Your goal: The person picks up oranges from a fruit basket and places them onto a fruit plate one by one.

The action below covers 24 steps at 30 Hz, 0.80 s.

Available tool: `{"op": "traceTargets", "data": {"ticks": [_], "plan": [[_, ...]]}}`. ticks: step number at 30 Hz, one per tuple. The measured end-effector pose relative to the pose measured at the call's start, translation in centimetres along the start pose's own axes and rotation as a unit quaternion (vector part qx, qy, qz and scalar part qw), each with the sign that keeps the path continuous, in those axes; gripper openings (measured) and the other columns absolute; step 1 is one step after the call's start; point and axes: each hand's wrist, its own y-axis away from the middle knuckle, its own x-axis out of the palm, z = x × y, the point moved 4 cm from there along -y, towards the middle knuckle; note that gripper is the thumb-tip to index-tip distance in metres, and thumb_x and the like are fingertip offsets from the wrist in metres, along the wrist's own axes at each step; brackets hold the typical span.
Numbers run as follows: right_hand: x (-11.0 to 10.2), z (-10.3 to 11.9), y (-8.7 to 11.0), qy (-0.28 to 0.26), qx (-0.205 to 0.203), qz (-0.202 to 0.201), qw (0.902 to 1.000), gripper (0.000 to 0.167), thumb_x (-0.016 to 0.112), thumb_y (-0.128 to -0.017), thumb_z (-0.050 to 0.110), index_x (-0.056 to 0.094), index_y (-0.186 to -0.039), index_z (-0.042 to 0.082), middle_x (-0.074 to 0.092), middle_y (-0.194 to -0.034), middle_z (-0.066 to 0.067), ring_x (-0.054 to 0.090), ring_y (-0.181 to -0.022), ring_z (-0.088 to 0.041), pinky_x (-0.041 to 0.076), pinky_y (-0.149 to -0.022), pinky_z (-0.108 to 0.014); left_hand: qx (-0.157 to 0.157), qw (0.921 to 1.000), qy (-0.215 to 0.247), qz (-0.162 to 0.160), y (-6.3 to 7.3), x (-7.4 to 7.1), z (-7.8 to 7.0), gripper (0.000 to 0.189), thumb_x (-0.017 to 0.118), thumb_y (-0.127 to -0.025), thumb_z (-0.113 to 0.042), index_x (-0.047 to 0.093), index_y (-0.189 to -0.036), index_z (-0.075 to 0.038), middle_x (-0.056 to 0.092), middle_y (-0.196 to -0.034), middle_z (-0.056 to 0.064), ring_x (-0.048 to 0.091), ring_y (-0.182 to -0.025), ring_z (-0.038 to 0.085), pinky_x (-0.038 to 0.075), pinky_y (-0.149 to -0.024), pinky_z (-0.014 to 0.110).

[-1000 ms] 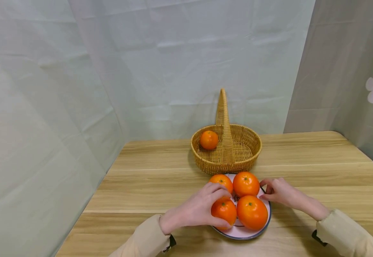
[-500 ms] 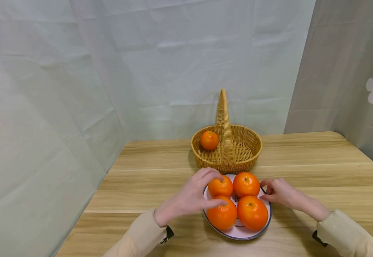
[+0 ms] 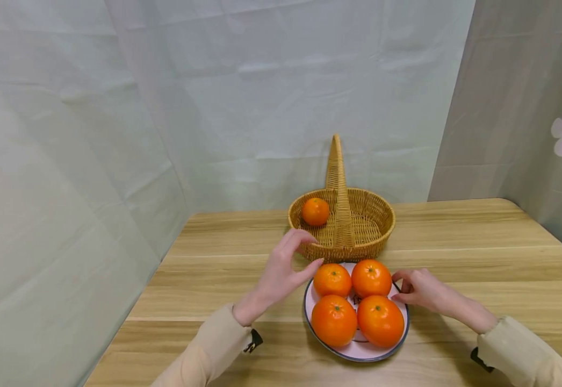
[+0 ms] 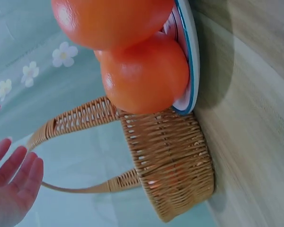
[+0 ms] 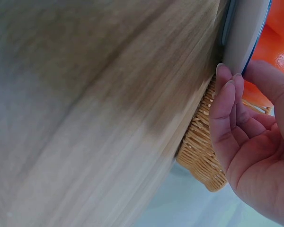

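Observation:
Several oranges, one of them the near-left orange [image 3: 334, 321], sit on a white plate [image 3: 364, 352] with a blue rim. My right hand [image 3: 425, 292] pinches the plate's right edge; the right wrist view has its thumb over the rim and fingertips [image 5: 226, 78] at the outer side. My left hand [image 3: 281, 273] hovers left of the far-left orange [image 3: 332, 280], thumb and fingers spread apart with nothing between them. In the head view its fingers overlap the front of a wicker basket [image 3: 346, 252]. Palm and loosely bent fingers [image 4: 23, 175] show in the left wrist view.
Behind the plate, the basket carries a tall arched handle [image 3: 340, 188] and has a single orange [image 3: 315, 212] inside at left. All stand on a wooden table [image 3: 494, 252]. A pale cloth curtain [image 3: 261, 107] hangs along the back and left.
My left hand has come off the near-left orange and moved away, past the far-left one, towards the basket, fingers spread. The right hand stays at the plate's edge.

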Motion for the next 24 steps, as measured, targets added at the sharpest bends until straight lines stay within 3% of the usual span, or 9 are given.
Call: {"op": "traceTargets", "data": {"ticks": [8,14,24], "plan": [[0.0,0.1,0.1,-0.010,0.003,0.005,0.9999,0.027,0.074,-0.074,0.009,0.058,-0.093,-0.003,0.047,-0.058,0.013,0.040,-0.050,-0.001,0.037,-0.042,-0.021,-0.047,0.9971,-0.019,-0.057,-1.1,-0.6,2.0,0.026,0.067,-0.075,0.003,0.053,-0.097,-0.001,0.053,-0.094,0.008,0.049,-0.086,0.018,0.048,-0.063,0.030],[0.0,0.0,0.1,-0.012,0.005,0.006,0.9999,0.027,0.074,-0.074,0.008,0.058,-0.093,-0.003,0.047,-0.058,0.013,0.041,-0.050,-0.001,0.037,-0.042,-0.021,-0.071,0.9951,-0.026,-0.063,-1.8,-0.7,2.8,0.025,0.067,-0.075,0.003,0.054,-0.096,-0.001,0.052,-0.090,0.006,0.048,-0.082,0.016,0.049,-0.061,0.035],[-0.1,0.1,0.0,-0.010,0.001,0.007,0.9999,0.027,0.074,-0.074,0.009,0.058,-0.092,-0.003,0.047,-0.058,0.013,0.041,-0.050,-0.001,0.038,-0.043,-0.021,-0.108,0.9908,-0.055,-0.059,-3.0,0.0,4.4,0.024,0.067,-0.076,-0.001,0.054,-0.096,-0.001,0.053,-0.090,0.005,0.049,-0.082,0.014,0.044,-0.064,0.023]]}}
